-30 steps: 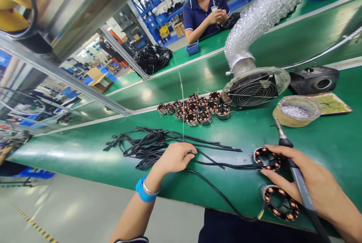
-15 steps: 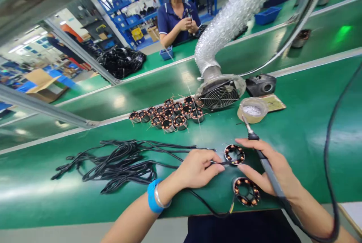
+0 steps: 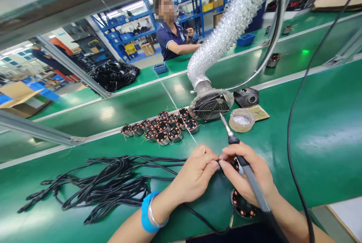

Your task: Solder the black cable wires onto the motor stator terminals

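My left hand (image 3: 198,173), a blue band on its wrist, pinches the end of a black cable (image 3: 202,222). My right hand (image 3: 251,167) carries a soldering iron (image 3: 253,184) across the palm, tip pointing up and away. The right thumb and index finger meet the left fingertips at the cable end; the wires there are hidden. Behind the right fingers a copper-wound stator (image 3: 235,164) is partly covered. Nearer to me lies a second stator (image 3: 244,210) with a cable beside it, its coloured wire ends showing.
Bundled black cables (image 3: 113,182) lie at left. Several stators (image 3: 162,137) stand grouped behind my hands. Beyond are a fan hood (image 3: 212,105) on a foil duct (image 3: 209,43), a round tub (image 3: 241,119) and a black holder (image 3: 246,97). A co-worker (image 3: 172,39) stands across the bench.
My right fingers have moved left from the stator to meet my left fingertips. The iron tip has swung away from the tub towards the fan hood. The co-worker's arm now reaches sideways.
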Tool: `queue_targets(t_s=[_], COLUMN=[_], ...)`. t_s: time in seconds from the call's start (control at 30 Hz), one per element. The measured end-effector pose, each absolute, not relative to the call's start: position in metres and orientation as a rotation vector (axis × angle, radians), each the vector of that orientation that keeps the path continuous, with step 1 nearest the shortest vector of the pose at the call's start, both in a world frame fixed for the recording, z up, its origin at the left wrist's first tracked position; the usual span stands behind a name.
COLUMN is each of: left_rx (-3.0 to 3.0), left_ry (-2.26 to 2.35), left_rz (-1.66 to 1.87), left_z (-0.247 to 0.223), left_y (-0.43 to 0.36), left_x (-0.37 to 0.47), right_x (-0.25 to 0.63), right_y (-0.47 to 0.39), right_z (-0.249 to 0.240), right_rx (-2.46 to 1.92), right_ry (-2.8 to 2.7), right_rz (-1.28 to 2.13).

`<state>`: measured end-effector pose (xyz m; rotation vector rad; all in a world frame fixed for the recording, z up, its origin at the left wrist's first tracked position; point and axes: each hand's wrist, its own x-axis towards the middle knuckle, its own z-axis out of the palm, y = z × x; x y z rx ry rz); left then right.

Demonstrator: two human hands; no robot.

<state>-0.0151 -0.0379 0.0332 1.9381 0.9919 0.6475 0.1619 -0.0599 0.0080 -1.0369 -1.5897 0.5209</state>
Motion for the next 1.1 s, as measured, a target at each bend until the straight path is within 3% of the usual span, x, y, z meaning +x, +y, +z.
queue_targets(t_s=[0.17,0.37,0.63,0.8,1.1], left_rx=[1.445,1.04,1.636,1.787,1.81], left_ry=[1.039,0.931,1.101,1.103,1.098], left_rz=[0.76,0.832,0.648,0.532,0.465], left_z=[0.015,0.009,0.009,0.016,0.031], left_y=[-0.043,-0.038,-0.031,-0.032,-0.022], left_x=[-0.004,-0.005,-0.023,-0.025,-0.026], right_x=[0.144,0.131,0.149,0.157,0.177], right_y=[-0.061,-0.069,-0.057,-0.036,-0.026], right_z=[0.009,0.007,0.016,0.023,0.013], right_rx=[-1.186,-1.199,-1.016,-0.791,-0.854], right_ry=[-1.532,-1.491,-1.809,-1.974,-1.922], right_rz=[0.409,0.524,0.254,0.341,0.424])
